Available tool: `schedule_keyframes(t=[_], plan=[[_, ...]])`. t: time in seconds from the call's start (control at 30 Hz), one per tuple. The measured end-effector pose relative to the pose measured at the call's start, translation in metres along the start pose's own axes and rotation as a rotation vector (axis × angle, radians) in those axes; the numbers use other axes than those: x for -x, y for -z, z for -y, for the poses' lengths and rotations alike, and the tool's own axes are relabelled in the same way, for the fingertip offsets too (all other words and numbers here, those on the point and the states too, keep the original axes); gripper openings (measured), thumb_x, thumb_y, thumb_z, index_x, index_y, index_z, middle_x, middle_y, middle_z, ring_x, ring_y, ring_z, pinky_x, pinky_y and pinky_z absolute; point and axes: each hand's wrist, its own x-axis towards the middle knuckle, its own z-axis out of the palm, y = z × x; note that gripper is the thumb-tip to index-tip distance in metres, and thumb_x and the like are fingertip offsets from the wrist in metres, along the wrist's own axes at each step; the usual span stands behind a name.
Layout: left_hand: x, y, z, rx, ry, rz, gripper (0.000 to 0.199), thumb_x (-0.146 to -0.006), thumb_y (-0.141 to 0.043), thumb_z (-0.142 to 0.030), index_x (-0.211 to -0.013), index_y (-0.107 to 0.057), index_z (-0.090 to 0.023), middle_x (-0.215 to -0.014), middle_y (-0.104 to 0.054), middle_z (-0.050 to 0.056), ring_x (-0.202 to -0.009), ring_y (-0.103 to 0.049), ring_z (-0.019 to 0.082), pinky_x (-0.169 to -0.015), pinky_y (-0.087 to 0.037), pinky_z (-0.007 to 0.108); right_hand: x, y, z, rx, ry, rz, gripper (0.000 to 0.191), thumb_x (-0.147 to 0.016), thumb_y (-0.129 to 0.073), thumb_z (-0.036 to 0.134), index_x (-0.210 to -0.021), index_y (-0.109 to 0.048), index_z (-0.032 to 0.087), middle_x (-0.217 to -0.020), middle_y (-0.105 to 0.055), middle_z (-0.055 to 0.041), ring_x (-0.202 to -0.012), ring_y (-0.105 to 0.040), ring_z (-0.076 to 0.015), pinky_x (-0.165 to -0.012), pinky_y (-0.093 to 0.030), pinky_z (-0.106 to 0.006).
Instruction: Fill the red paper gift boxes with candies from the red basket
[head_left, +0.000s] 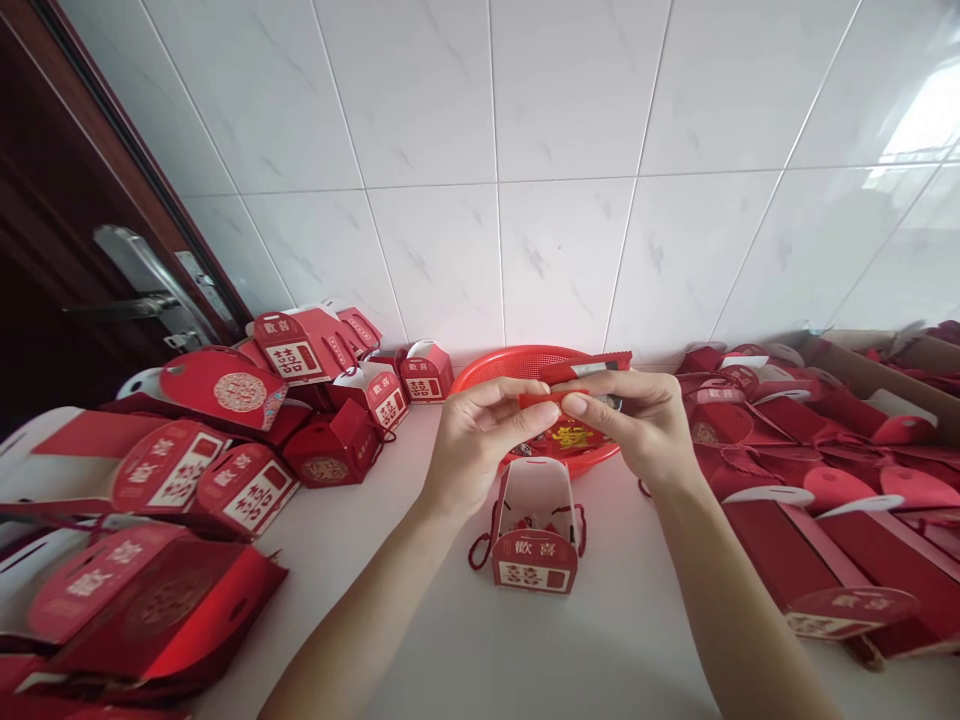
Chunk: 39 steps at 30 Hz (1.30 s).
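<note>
Both of my hands meet in front of the red plastic basket [486, 366]. My left hand [487, 435] pinches the left end of a small red packet [534, 402]. The thumb and fingers of my right hand [637, 420] close on the packet's other side, and a longer red and black wrapper [586, 368] sticks up above the fingers. Wrapped items with gold print lie in the basket, partly hidden by my hands. Below them an open red and white gift box [536, 560] with dark red cord handles stands upright, with small red and white items inside.
Red gift boxes [296, 350] are piled at the left, near a dark door with a metal handle [142, 305]. More red boxes [787, 540] lie in rows at the right, beside a cardboard carton [911, 375]. A tiled wall [562, 250] rises behind the white table [420, 640].
</note>
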Motion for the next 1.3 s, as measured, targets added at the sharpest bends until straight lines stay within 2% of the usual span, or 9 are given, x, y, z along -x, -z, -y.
schedule_keyframes(t=[0.27, 0.5, 0.73, 1.03, 1.3], plan=[[-0.0024, -0.0012, -0.0032, 0.137, 0.101, 0.013, 0.018, -0.059, -0.093, -0.024, -0.073, -0.081, -0.022, -0.076, -0.076, 0.0, -0.078, -0.069, 0.015, -0.079, -0.055, 0.03, -0.0007, -0.0017, 0.0003, -0.012, 0.052, 0.028, 0.013, -0.08, -0.083, 0.023, -0.088, -0.085, 0.033, -0.083, -0.081, -0.0002, -0.072, -0.074, -0.0181, -0.063, -0.06, -0.029], [-0.0025, -0.0019, -0.0034, 0.177, 0.118, 0.006, 0.017, -0.059, -0.093, -0.023, -0.072, -0.081, -0.022, -0.074, -0.076, 0.0, -0.076, -0.069, 0.014, -0.079, -0.054, 0.029, -0.0004, -0.0005, 0.0002, -0.001, 0.062, 0.036, 0.015, -0.081, -0.082, 0.022, -0.09, -0.085, 0.034, -0.083, -0.081, -0.0005, -0.069, -0.072, -0.0174, -0.062, -0.059, -0.029], [-0.0035, -0.0027, -0.0024, 0.194, 0.09, 0.021, 0.019, -0.058, -0.095, -0.026, -0.072, -0.082, -0.023, -0.073, -0.076, -0.003, -0.073, -0.07, 0.011, -0.075, -0.056, 0.024, -0.0012, -0.0011, 0.0016, -0.036, 0.079, 0.058, 0.019, -0.083, -0.08, 0.018, -0.092, -0.084, 0.035, -0.086, -0.082, 0.0009, -0.076, -0.075, -0.0172, -0.068, -0.061, -0.027], [-0.0039, 0.0003, -0.0016, 0.155, 0.056, 0.078, 0.018, -0.062, -0.093, -0.026, -0.077, -0.083, -0.024, -0.079, -0.079, -0.002, -0.079, -0.072, 0.013, -0.078, -0.059, 0.025, 0.0016, 0.0005, 0.0012, -0.035, 0.057, 0.018, 0.019, -0.081, -0.08, 0.016, -0.089, -0.085, 0.032, -0.085, -0.082, 0.0, -0.074, -0.075, -0.018, -0.063, -0.06, -0.028], [-0.0025, -0.0005, -0.0016, 0.161, 0.022, 0.066, 0.016, -0.063, -0.093, -0.024, -0.075, -0.082, -0.024, -0.077, -0.077, -0.003, -0.075, -0.07, 0.011, -0.073, -0.058, 0.021, 0.0014, -0.0002, 0.0017, -0.055, 0.048, 0.033, 0.02, -0.081, -0.08, 0.015, -0.091, -0.085, 0.033, -0.086, -0.082, 0.0003, -0.076, -0.075, -0.0179, -0.065, -0.061, -0.027]])
